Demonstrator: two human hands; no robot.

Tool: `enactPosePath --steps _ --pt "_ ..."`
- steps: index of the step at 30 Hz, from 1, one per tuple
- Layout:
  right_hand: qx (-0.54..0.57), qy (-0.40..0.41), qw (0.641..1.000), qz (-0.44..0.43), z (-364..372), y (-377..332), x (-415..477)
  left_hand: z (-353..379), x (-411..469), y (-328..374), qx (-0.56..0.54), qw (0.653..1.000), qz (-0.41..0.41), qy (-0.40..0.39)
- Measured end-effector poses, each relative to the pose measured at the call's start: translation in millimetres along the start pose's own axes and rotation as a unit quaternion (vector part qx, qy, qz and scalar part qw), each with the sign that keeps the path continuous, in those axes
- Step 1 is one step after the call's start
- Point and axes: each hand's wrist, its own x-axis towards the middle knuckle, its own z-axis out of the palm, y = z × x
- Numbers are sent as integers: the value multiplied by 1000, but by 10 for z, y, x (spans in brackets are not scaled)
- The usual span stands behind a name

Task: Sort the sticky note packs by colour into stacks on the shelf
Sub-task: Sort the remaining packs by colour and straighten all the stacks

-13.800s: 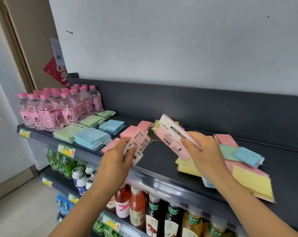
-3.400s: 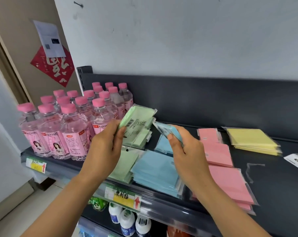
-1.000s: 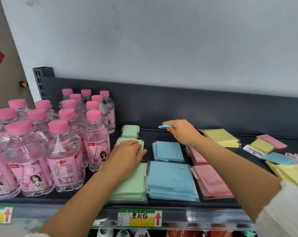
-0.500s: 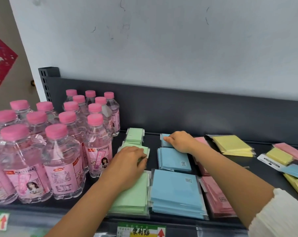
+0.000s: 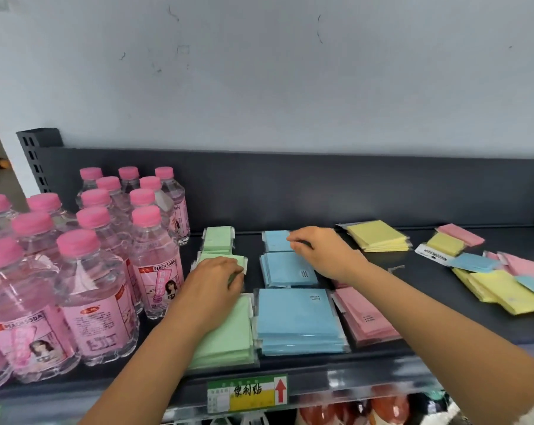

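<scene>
- Shelf (image 5: 320,191): dark metal w/ a back wall, it carried the lot. Sorting looked well along, not finished.
- Peach soda bottles (image 5: 84,271): crowded the left end, just beside the green column.
- Unsorted heap (image 5: 498,286): at the right end, yellow, blue & pink packs overlapped, w/ a white card (image 5: 432,256) near it. My guess: that was the work left.
- Sorted columns ran from front edge to back: green stacks (image 5: 225,332), then blue stacks (image 5: 296,320), then a pink stack (image 5: 363,320). A yellow stack (image 5: 377,239) sat near the back edge.
- Left hand (image 5: 213,277): lay palm-down on the middle green stack, fingers loosely bent and pressing, not clenched.
- Right hand (image 5: 317,250): reached to the back edge, fingers curled onto the right side of the small blue pack (image 5: 276,240). Pinching or only nudging, I couldn't tell.
- That small blue pack lay flat at the back of the blue column, apart from the green.
- To do this step well, I'd say: square the pack's edges w/ the stack below before letting go, as the plastic wrap looked slippery. Keep the gap between columns, and keep the left hand steadying the green so nothing slides toward the bottles.
</scene>
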Motion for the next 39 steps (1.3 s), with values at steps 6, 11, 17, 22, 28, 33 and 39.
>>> enactPosePath --steps 6,11,17,22,28,33,39 --pt "-3 52 998 23 -15 -31 -442 -23 12 18 -9 1000 15 -1" --pt "9 77 996 36 -117 10 -696 -154 5 175 8 999 32 17" --pt "27 87 995 26 -335 239 -913 -147 -64 721 14 997 77 22" --pt "33 84 996 2 -549 668 -1107 121 -170 1247 29 997 64 29" --pt "42 97 994 -18 -1038 1450 -1421 594 -167 2216 25 997 52 46" --pt "66 86 994 -12 -1329 2032 -1648 1005 -120 2941 19 998 56 26" --pt "89 90 992 0 -1552 2509 -1805 1275 41 3400 42 997 63 8"
